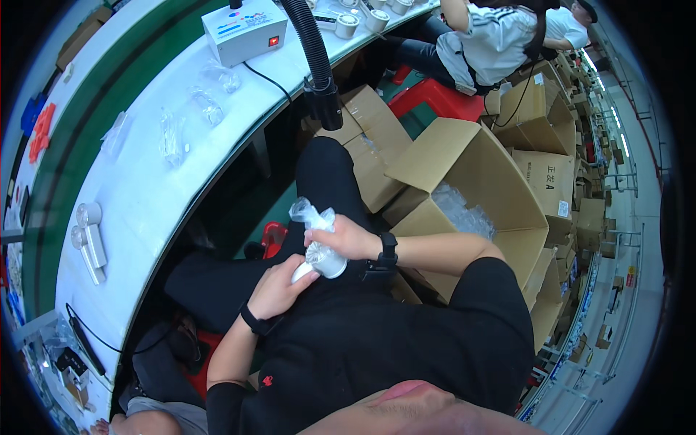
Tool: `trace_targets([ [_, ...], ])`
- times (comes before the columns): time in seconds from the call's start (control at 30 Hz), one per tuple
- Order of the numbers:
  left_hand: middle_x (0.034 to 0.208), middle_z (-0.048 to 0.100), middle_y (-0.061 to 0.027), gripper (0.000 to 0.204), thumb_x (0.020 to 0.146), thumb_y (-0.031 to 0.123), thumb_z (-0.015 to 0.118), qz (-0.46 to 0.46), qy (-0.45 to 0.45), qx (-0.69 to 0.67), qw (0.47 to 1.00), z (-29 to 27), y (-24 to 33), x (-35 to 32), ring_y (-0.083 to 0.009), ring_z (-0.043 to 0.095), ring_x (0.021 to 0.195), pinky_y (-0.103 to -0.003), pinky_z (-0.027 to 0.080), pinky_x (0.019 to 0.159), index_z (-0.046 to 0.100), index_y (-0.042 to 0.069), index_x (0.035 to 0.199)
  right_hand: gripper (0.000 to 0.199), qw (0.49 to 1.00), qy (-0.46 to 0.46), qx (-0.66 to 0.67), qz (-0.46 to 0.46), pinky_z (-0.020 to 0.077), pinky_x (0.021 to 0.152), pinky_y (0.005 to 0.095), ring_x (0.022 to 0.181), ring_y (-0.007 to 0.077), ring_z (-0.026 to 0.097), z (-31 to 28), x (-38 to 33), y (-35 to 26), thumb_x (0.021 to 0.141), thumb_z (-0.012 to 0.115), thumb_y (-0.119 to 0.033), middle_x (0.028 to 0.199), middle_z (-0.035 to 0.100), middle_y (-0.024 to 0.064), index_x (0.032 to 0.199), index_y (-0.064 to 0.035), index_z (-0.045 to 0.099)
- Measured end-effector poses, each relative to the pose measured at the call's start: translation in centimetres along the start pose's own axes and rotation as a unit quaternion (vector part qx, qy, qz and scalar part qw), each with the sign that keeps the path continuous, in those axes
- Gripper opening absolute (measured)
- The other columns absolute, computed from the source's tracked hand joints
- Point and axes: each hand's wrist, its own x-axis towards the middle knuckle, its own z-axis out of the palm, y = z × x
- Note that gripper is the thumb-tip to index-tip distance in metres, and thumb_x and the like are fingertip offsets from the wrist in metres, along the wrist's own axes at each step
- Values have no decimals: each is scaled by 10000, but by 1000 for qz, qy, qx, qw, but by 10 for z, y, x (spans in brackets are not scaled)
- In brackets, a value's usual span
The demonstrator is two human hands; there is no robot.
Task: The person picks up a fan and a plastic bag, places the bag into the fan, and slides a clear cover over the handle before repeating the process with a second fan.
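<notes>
Over my lap I hold a white handheld device with a round head and a short handle. My left hand is closed around its handle end. My right hand grips a crinkled clear plastic bag at the head, and its fingers press the film against it. Part of the bag covers the round head, though how far it reaches is hidden by my fingers. On the white table to the left lie two similar white round-headed devices, side by side.
Several clear plastic bags lie on the table. A grey box with a red switch stands there beside a black flexible hose. An open carton with plastic bags sits at my right. A co-worker sits beyond.
</notes>
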Motion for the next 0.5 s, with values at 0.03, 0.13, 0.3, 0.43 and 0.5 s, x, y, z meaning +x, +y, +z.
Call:
trace_targets([
  [0.03,877,660,-127,281,985,289,566,-38,-22,-63,997,5,1,-3,-207,657,774,-342,507,692,560,28,1089,310,1000,1,-2,1,512,763,332,841,194,675,1,-3,-1,956,551,-297,824,687,88,914,-19,682],
  [0.13,886,660,-161,275,988,294,558,-109,-71,-184,974,19,1,-17,-267,667,792,-366,509,701,552,33,1074,321,998,-29,-57,20,496,721,331,781,216,663,6,-8,-11,932,546,-275,750,661,106,799,-11,672],
  [0.3,914,651,-204,313,985,338,552,-98,-54,-202,973,19,4,-37,-387,647,847,-434,501,718,522,34,1049,296,996,8,89,8,490,709,328,744,215,640,42,-22,8,929,525,-251,760,654,104,821,-9,655],
  [0.43,901,635,-208,315,985,335,549,-57,-56,-69,994,3,27,-51,-408,626,845,-447,489,722,508,26,1030,261,990,35,136,-20,487,714,312,733,188,622,57,-43,1,925,512,-218,771,650,90,842,-9,644],
  [0.5,856,613,-190,288,986,299,551,-57,-51,-36,996,2,31,-52,-378,614,795,-421,479,714,507,16,1020,229,989,15,150,-5,484,724,291,765,147,608,54,-42,-1,939,501,-200,806,640,55,878,-27,638],
])
